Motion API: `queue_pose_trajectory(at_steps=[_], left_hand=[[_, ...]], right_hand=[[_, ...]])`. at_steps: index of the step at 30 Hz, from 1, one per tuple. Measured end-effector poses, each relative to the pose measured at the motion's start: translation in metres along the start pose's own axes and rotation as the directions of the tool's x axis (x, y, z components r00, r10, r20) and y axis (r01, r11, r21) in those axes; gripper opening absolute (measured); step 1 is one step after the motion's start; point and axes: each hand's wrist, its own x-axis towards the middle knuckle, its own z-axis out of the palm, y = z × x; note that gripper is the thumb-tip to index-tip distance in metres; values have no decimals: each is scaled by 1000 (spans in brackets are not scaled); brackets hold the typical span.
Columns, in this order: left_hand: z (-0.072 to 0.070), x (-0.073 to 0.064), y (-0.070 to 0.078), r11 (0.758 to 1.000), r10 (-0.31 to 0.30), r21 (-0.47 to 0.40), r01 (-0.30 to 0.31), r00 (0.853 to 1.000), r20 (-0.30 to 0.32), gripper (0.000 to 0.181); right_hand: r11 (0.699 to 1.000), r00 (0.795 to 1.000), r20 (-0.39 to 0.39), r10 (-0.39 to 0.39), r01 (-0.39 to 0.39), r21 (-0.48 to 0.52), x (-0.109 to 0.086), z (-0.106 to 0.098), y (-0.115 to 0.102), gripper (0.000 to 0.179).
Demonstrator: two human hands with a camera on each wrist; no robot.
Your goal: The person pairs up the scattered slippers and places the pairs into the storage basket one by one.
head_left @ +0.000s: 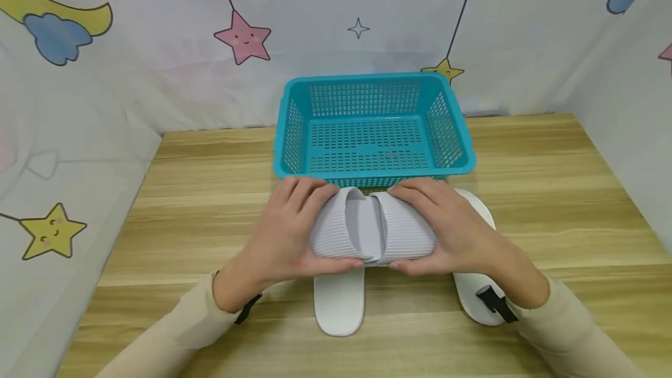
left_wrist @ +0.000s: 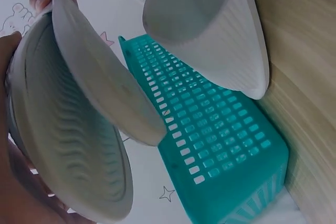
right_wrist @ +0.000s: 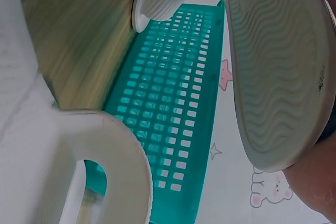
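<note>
With my left hand and right hand each curled round an outer end, I grip the pale grey slippers above the desk, their long axis running side to side, parallel to the blue basket just beyond, neither hand clearly nearer it, straps finely ribbed, soles wavy-patterned.

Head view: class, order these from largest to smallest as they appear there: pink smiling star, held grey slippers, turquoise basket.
1. Turquoise basket
2. Held grey slippers, taken together
3. Pink smiling star
</note>
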Motion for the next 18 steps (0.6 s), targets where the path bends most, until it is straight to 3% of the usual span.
queue_pose_trajectory(at_steps=[7, 18], left_hand=[[5, 2, 1, 1000, -3, -24, 2, 1000, -27, 101], [1, 4, 0, 999, -5, -32, 5, 1000, -8, 100]], right_hand=[[1000, 1000, -8, 13, -13, -5, -2, -1, 1, 98], [1000, 1000, 16, 7, -7, -11, 0, -3, 1, 98]])
